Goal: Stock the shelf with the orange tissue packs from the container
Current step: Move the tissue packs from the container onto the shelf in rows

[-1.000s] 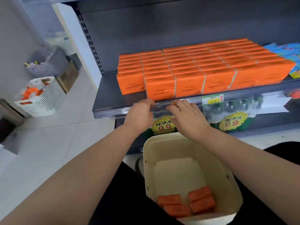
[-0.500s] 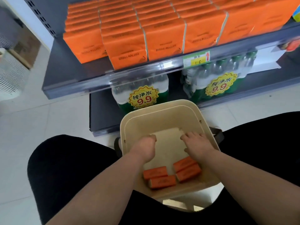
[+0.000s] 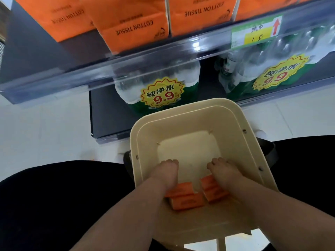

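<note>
Orange tissue packs (image 3: 184,201) are stocked on the far shelf (image 3: 126,69); four are left near in the container (image 3: 183,113). A pickup seems underway: left hand (image 3: 166,173) and right hand (image 3: 223,172) are laid on packs, grip closure unclear. Lifting comes next.

Four orange tissue packs (image 3: 186,201), one container (image 3: 181,113), two hands (image 3: 166,173)

Bare container floor (image 3: 188,153) beyond fingers (image 3: 169,163)
</note>
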Action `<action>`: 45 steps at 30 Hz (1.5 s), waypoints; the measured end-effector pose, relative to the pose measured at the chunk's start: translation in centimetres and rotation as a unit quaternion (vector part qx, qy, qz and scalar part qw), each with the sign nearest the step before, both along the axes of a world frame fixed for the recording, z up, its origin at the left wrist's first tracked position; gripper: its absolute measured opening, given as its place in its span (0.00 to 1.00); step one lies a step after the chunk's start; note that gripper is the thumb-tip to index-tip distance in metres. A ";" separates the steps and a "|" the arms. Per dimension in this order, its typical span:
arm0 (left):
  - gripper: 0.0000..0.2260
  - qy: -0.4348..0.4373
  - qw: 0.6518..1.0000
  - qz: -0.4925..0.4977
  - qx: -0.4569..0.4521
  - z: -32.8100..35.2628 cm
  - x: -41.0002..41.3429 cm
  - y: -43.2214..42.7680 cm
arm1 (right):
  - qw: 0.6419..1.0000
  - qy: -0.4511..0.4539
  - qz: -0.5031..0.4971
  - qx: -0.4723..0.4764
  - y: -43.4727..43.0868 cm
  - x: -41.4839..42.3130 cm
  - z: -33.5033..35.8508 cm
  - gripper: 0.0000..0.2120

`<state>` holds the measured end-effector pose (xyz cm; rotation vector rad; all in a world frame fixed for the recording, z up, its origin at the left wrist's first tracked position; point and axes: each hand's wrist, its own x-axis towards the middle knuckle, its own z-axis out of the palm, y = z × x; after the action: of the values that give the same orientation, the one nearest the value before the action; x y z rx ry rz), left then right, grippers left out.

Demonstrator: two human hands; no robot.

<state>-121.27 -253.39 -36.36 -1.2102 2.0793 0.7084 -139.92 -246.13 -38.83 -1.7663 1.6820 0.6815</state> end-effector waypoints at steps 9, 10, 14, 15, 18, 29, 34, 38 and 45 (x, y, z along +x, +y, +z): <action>0.16 0.006 1.000 0.017 0.016 -1.8 0.6 -0.1 | 1.000 0.005 0.006 0.005 -0.2 -0.1 -2.9 0.18; 0.16 0.007 1.000 0.019 0.019 -1.9 0.6 -0.1 | 1.000 0.003 0.005 0.005 -0.2 -0.1 -3.1 0.18; 0.16 0.004 0.999 0.023 0.028 -2.4 0.7 0.0 | 1.000 -0.002 -0.004 0.014 -0.3 -0.1 -3.1 0.15; 0.16 0.002 0.999 0.022 0.030 -2.5 0.7 0.0 | 1.000 0.003 -0.010 0.012 -0.4 0.0 -2.9 0.16; 0.17 -0.009 0.999 0.011 0.042 -2.9 0.6 -0.1 | 0.999 0.020 -0.038 -0.026 -0.8 -0.1 -2.0 0.16; 0.15 -0.051 0.985 -0.140 0.086 -4.1 -0.7 1.6 | 0.993 0.005 -0.072 -0.097 -1.6 1.0 1.0 0.20; 0.17 -0.058 0.985 -0.122 0.105 -5.6 -0.6 1.7 | 0.992 0.005 -0.098 -0.085 -1.7 0.3 1.2 0.20; 0.23 -0.041 0.992 -0.054 0.104 -6.3 -0.3 1.0 | 0.991 0.003 -0.107 -0.079 -2.3 0.0 1.3 0.20; 0.26 -0.012 0.996 -0.008 0.083 -5.4 -0.6 0.8 | 0.991 0.004 -0.094 -0.094 -2.4 0.8 2.4 0.19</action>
<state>-121.89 -252.56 -41.78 -1.1038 1.9658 0.8374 -139.14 -248.53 -36.43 -1.7017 1.9434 0.4582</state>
